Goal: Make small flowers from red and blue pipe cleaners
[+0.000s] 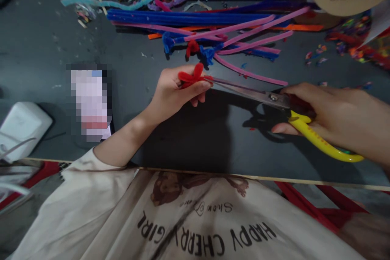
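Left hand (179, 93): pinches red piece (191, 77), seemingly steadying it for scissors (280, 100)
Right hand (341, 107): curled round handle (323, 140), inside desk (189, 146) edge

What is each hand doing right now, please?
Left hand: closed, pinching a looped red pipe cleaner.
Right hand: closed, holding yellow-handled scissors, tips at the pipe cleaner.
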Available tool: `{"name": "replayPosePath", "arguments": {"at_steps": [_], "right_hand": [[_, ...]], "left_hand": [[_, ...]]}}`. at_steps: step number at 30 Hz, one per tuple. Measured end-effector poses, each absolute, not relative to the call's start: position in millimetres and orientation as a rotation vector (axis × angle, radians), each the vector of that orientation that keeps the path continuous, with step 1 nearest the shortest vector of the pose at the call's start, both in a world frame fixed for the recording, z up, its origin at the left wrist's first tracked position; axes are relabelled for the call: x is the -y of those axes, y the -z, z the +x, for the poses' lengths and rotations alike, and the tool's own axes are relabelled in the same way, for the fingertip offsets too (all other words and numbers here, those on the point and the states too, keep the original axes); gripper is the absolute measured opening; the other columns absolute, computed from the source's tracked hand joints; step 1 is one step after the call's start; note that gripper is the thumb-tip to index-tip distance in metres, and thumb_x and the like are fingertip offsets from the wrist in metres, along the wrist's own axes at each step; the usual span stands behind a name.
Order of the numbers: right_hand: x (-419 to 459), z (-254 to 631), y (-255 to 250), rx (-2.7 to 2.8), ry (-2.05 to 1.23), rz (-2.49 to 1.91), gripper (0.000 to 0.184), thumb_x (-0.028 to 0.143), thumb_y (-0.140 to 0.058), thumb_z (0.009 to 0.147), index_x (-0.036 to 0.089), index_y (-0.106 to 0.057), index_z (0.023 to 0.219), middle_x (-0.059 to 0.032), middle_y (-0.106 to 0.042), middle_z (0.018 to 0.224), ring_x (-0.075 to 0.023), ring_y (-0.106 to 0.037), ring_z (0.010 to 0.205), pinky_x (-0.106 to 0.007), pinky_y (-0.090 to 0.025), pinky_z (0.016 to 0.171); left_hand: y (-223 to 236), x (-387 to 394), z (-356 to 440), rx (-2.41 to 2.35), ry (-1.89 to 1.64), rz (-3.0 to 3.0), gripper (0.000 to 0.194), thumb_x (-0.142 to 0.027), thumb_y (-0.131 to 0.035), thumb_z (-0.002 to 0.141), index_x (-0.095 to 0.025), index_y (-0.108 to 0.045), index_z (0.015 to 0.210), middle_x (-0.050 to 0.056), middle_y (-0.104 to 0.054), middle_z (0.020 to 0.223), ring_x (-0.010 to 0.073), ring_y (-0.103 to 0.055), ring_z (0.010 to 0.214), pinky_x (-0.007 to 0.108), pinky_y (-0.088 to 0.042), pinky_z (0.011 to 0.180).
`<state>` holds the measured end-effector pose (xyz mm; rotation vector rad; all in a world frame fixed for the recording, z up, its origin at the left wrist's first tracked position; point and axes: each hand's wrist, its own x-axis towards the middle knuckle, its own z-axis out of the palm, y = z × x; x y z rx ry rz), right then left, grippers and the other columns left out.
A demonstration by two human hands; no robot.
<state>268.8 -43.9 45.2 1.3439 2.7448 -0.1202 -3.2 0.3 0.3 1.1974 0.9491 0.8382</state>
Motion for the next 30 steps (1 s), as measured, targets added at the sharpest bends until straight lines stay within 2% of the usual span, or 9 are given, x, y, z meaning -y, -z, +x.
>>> {"name": "replayPosePath", "arguments": {"at_steps": [5,11,18,23,27,30], "right_hand": [[42.4,269.0,-44.9,-2.754,0.072,1.315,0.070,0.070,-0.011,0.084,0.014,-0.053,0.090,-0.0054,-0.057,0.060,-0.0239,-0.060,0.043,-0.029,-0.039,0.037],[42.2,267.7,-45.6,-2.797,0.021,1.283,0.065,0.065,-0.014,0.087,0.014,-0.053,0.084,-0.0044,-0.056,0.057,-0.0204,-0.057,0.040,-0.027,-0.038,0.036],[40.6,269.6,-42.1,-2.660,0.096,1.421,0.077,0.072,-0.009,0.082,0.012,-0.055,0.094,-0.0071,-0.061,0.064,-0.0208,-0.059,0.047,-0.028,-0.039,0.039],[42.3,273.7,-42.4,-2.599,0.097,1.457,0.079,0.074,-0.007,0.080,0.014,-0.055,0.094,-0.0069,-0.062,0.067,-0.0219,-0.061,0.050,-0.029,-0.041,0.041],[45.8,275.7,-42.0,-2.612,0.023,1.399,0.079,0.072,-0.004,0.082,0.014,-0.055,0.096,-0.0079,-0.063,0.069,-0.0232,-0.060,0.047,-0.031,-0.042,0.041],[47.1,275.1,-41.2,-2.635,0.013,1.352,0.078,0.070,-0.004,0.083,0.013,-0.055,0.098,-0.0090,-0.064,0.068,-0.0235,-0.061,0.050,-0.031,-0.042,0.042]], "left_hand": [[0.1,-0.2,-3.8,-0.957,-0.825,1.199,0.009,-0.016,-0.062,0.076,-0.014,-0.062,0.067,-0.007,-0.059,0.051,0.0009,-0.052,0.040,0.012,-0.042,0.038],[-1.3,0.1,-4.4,-0.951,-0.826,1.207,0.012,-0.016,-0.063,0.076,-0.013,-0.060,0.064,-0.006,-0.059,0.052,0.0007,-0.052,0.041,0.012,-0.043,0.040],[0.6,-1.0,-3.6,-0.980,-0.834,1.116,0.006,-0.020,-0.063,0.077,-0.015,-0.066,0.075,-0.006,-0.058,0.053,0.0021,-0.053,0.043,0.013,-0.042,0.039],[1.2,-0.5,-2.9,-0.904,-0.958,0.940,0.023,-0.032,-0.055,0.085,-0.017,-0.071,0.077,-0.005,-0.054,0.048,0.0000,-0.048,0.036,0.011,-0.033,0.033],[-1.0,-0.5,-1.5,-0.960,-0.899,0.826,0.025,-0.031,-0.054,0.085,-0.015,-0.068,0.072,-0.003,-0.067,0.054,0.0077,-0.063,0.044,0.014,-0.049,0.040],[-3.1,-0.8,-0.6,-0.976,-0.872,0.797,0.025,-0.030,-0.053,0.085,-0.013,-0.067,0.072,-0.001,-0.071,0.060,0.0099,-0.069,0.053,0.014,-0.053,0.047]]}}
